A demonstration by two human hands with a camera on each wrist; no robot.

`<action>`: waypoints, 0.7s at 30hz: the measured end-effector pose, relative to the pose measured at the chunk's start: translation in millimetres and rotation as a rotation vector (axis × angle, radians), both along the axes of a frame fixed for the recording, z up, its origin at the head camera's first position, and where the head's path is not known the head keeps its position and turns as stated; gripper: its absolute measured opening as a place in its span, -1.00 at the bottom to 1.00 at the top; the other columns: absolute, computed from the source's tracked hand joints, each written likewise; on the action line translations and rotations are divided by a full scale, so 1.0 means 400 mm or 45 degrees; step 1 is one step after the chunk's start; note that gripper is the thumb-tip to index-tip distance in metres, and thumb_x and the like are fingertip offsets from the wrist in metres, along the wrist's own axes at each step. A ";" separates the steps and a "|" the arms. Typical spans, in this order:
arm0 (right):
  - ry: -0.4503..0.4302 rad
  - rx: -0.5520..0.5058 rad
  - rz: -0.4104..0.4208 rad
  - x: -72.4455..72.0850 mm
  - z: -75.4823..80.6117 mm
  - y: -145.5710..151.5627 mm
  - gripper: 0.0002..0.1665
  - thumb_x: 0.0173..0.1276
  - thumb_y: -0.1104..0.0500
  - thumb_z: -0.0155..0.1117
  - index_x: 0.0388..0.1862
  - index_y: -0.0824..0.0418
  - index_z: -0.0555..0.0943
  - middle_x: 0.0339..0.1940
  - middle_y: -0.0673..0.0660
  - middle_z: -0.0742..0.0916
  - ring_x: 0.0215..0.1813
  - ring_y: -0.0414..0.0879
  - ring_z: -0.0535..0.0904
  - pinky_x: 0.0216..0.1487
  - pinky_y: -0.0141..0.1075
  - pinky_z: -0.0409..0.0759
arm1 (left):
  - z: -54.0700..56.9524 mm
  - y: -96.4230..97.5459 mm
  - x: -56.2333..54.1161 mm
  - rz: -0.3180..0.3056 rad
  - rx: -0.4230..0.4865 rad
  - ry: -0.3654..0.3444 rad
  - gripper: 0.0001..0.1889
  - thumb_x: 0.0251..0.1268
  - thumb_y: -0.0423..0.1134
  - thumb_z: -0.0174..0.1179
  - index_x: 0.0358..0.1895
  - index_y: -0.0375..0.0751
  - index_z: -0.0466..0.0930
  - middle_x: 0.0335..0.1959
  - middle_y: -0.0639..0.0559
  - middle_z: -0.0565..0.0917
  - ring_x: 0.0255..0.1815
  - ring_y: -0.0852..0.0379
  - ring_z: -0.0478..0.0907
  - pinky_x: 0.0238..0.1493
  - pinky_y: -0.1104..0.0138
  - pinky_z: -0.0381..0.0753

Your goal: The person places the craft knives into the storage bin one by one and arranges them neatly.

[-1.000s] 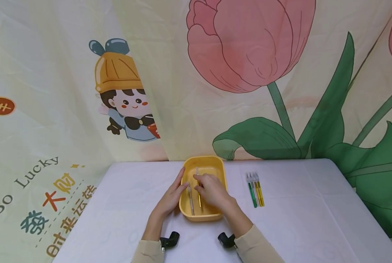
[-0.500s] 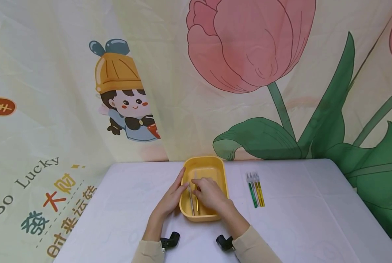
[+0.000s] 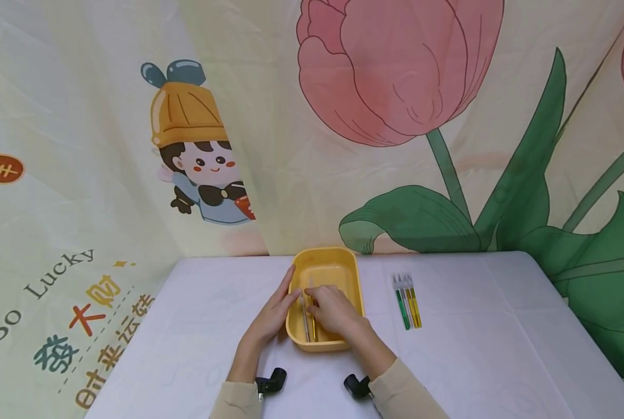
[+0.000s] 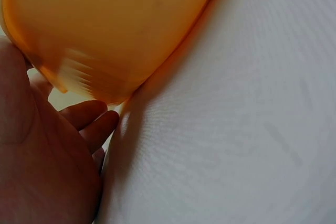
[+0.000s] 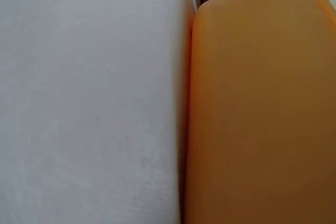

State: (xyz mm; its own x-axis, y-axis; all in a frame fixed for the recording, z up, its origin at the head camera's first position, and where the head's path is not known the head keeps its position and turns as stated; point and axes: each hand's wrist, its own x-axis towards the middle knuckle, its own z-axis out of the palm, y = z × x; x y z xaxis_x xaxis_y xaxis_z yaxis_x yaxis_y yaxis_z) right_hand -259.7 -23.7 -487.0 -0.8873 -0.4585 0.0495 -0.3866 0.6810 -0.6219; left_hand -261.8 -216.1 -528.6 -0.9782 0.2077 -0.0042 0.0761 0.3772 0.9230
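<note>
my right hand (image 3: pixel 335 311) pinches a gold pen (image 3: pixel 314 330) inside the yellow tray (image 3: pixel 338 267), just beside a silver pen (image 3: pixel 305 320) lying there; my left hand (image 3: pixel 270 317) grips the tray's left wall, thumb over the rim. to the right, on the white counter (image 3: pixel 474 326), a row of green, silver and gold pens (image 3: pixel 410 308) lies apart. i judge the work partway: two pens within, one not yet released, the outer row untouched.
</note>
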 end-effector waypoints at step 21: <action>-0.028 0.048 0.070 0.003 -0.012 -0.001 -0.57 0.42 0.20 0.43 0.25 0.24 0.71 -0.05 0.07 0.82 -0.25 -0.18 0.58 -0.14 -0.37 0.60 | -0.001 0.002 -0.004 0.009 0.002 -0.008 -0.35 0.70 0.06 -0.08 0.68 0.50 -0.12 0.72 0.34 -0.05 0.76 0.09 -0.18 0.71 -0.06 -0.16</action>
State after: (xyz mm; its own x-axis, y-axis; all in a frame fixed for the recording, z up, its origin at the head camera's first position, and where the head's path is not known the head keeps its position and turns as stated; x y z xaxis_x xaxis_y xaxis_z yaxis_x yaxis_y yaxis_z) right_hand -258.7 -24.1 -491.8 -0.8615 -0.5076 0.0122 -0.4107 0.6824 -0.6047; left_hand -263.4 -215.1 -529.0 -0.9796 0.2009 -0.0102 0.0676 0.3764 0.9240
